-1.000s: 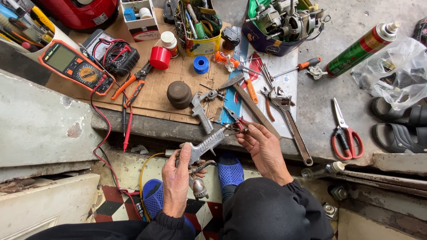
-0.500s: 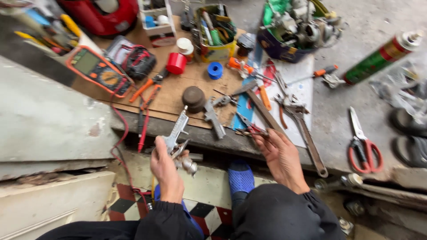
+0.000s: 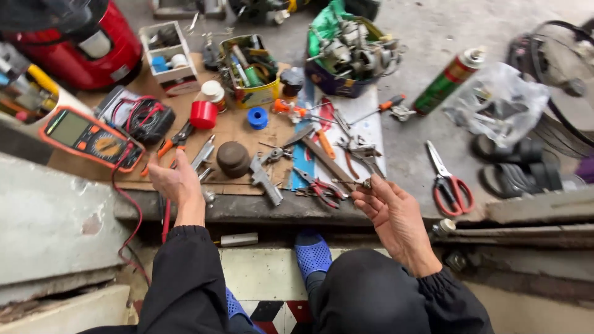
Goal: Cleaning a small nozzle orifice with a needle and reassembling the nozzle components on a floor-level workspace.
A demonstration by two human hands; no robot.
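My left hand (image 3: pixel 177 185) rests at the front edge of a cardboard sheet (image 3: pixel 235 133) and grips a grey metal fitting (image 3: pixel 202 156) that sticks out past my fingers toward a brown round knob (image 3: pixel 233 158). My right hand (image 3: pixel 396 213) hovers palm up over the ledge's front edge. Its thumb and fingertips pinch a small metal part (image 3: pixel 366 184), close to red-handled pliers (image 3: pixel 322 188) and a long wrench (image 3: pixel 328 162).
An orange multimeter (image 3: pixel 90 139) with red leads lies at the left. A red cap (image 3: pixel 203 114), blue spool (image 3: pixel 257 117), yellow tin (image 3: pixel 247 71) and basket of metal parts (image 3: pixel 349 52) stand behind. Red scissors (image 3: pixel 448 182), a spray can (image 3: pixel 448 77) and plastic bag (image 3: pixel 501 102) lie at the right.
My left hand has risen from below the ledge onto the cardboard, carrying the grey fitting. My right hand stays at the ledge, pinching the small part.
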